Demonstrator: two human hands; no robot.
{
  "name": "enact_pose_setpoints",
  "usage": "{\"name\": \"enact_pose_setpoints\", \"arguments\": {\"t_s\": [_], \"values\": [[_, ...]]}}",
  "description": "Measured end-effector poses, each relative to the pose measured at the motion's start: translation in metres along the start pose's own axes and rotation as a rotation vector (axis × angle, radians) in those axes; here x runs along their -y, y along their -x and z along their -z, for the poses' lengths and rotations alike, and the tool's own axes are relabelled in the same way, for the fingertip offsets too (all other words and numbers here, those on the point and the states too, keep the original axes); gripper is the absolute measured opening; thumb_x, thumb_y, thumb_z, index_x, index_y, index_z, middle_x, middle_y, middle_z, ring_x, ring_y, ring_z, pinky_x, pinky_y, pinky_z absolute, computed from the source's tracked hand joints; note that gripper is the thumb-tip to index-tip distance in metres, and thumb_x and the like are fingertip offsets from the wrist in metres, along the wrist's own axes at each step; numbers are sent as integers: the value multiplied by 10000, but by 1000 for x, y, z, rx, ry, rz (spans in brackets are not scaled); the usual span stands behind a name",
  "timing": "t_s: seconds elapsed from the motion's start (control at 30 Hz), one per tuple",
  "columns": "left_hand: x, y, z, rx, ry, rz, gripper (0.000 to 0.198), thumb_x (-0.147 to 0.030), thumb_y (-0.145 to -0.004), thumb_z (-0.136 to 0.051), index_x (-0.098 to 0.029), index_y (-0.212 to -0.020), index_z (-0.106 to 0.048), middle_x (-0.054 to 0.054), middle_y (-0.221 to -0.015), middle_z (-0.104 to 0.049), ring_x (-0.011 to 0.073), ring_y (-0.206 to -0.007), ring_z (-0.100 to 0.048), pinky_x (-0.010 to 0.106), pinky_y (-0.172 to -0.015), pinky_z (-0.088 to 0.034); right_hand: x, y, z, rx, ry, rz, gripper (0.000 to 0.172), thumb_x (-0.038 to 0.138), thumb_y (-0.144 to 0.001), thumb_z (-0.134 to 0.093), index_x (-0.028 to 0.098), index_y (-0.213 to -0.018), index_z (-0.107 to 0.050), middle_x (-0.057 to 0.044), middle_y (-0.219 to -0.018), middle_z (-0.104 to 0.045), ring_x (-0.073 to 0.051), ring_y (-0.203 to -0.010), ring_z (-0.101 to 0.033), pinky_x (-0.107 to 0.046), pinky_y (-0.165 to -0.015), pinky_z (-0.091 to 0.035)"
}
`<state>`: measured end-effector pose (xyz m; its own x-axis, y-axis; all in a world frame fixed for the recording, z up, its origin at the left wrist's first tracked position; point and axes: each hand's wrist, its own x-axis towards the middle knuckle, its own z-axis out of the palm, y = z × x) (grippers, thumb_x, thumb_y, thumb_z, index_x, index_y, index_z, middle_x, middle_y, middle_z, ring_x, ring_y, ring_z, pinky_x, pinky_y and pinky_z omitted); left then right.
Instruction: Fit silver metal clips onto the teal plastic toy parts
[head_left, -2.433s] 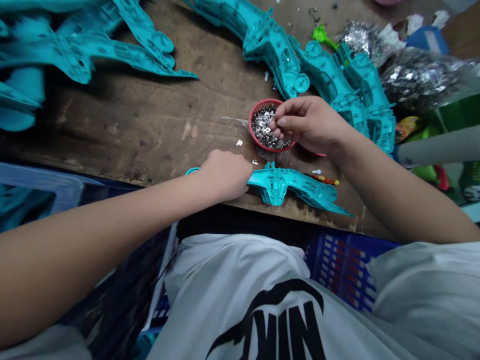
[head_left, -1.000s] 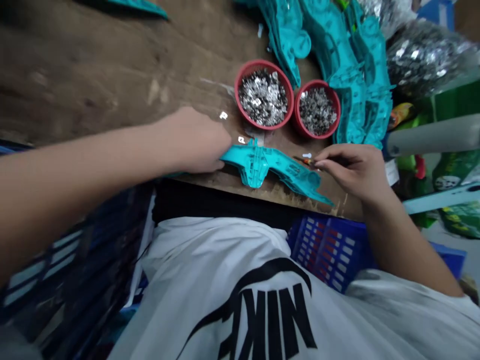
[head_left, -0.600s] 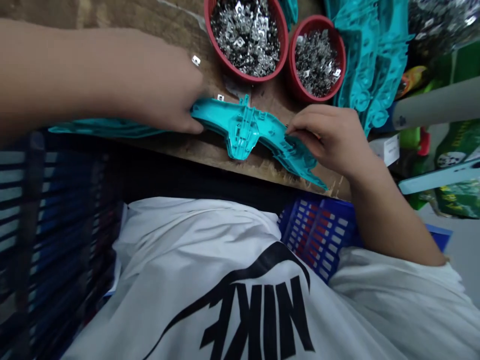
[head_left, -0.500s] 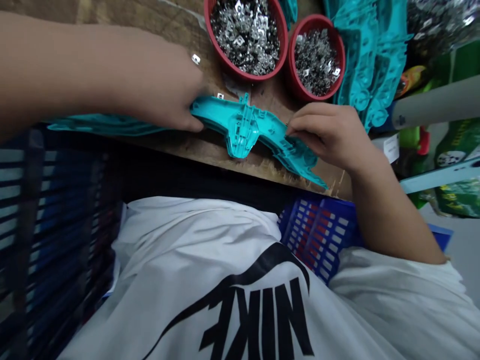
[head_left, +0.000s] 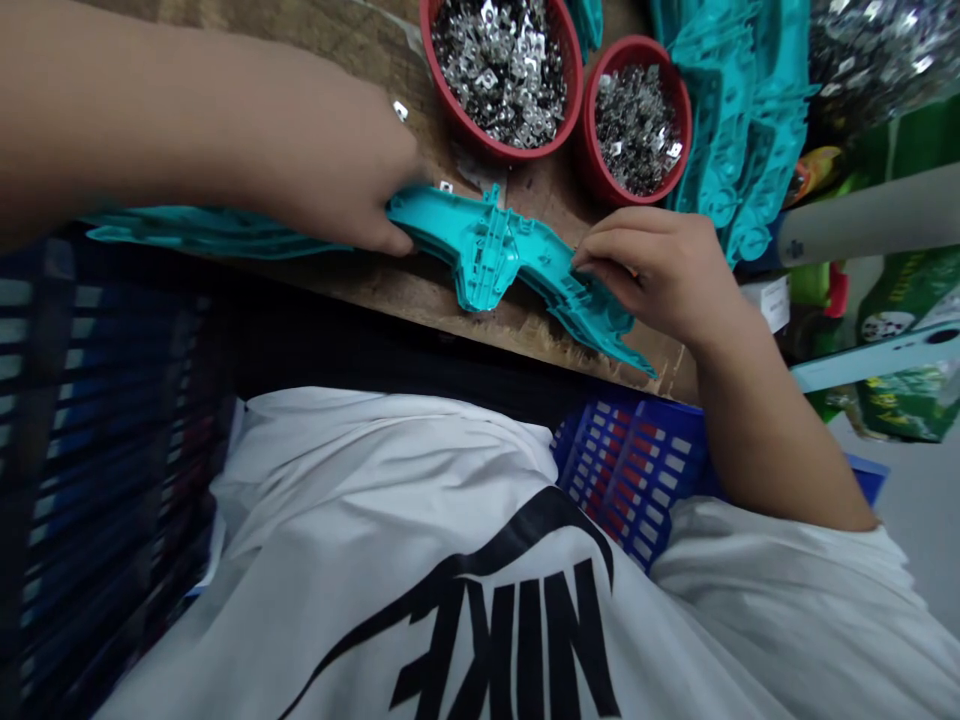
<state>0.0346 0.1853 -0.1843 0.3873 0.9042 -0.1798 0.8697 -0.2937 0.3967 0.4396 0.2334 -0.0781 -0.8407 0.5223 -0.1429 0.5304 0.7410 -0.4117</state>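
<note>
A curved teal plastic part (head_left: 487, 262) lies at the table's near edge, its ribbed inner side facing up. My left hand (head_left: 367, 170) is closed around its left end, thumb on the near side. Over the part's right arm, my right hand (head_left: 652, 265) is closed in a pinch, fingertips at its upper edge. Whatever sits between those fingertips is hidden. Beyond the part lie a small metal clip (head_left: 446, 187) and another metal clip (head_left: 400, 111) close to my left knuckles. More teal parts (head_left: 217, 235) lie under my left forearm.
Two red tubs, a larger tub (head_left: 576, 100) and a smaller tub (head_left: 589, 160), hold many metal clips. Stacked teal parts (head_left: 720, 120) stand at the right, near a clear bag of clips (head_left: 885, 55). A blue basket (head_left: 637, 480) and a dark crate (head_left: 112, 450) flank my lap.
The whole view has shifted slightly. Both hands keep nearly the same grip and place on the teal part.
</note>
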Motion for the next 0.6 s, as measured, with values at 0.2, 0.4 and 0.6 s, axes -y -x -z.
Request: {"name": "enact_pose_setpoints", "arguments": {"t_s": [0.2,0.4,0.6], "values": [[24,0,-8,161,-20,-49,1841,-1451,-512,97,-49,-1105,-939,204,-1185,-829,583,-1435,-764,902,-1396,-399,4,0,0,24,115,17,369,377,-1318,-579,338,-1289,-945,-117,-1287,-936,-363,-1223,-886,-508,-1059,-709],[26,0,-11,178,-19,-95,1836,-1407,-685,91,4,-1263,-931,253,-1536,-826,690,-1636,-640,925,-1499,-192,7,-1,1,36,173,45,397,345,-1326,-549,292,-1317,-942,-136,-1236,-907,-361,-1158,-860,-491,-1001,-676],[-10,-2,11,195,-77,39,1500,-1406,-749,-253,-89,-1009,-923,201,-1050,-784,622,-1316,-815,936,-1257,-574,-5,-1,0,-3,81,69,337,383,-1319,-623,327,-1279,-952,-104,-1259,-929,-338,-1168,-876,-479,-1035,-699]]}}
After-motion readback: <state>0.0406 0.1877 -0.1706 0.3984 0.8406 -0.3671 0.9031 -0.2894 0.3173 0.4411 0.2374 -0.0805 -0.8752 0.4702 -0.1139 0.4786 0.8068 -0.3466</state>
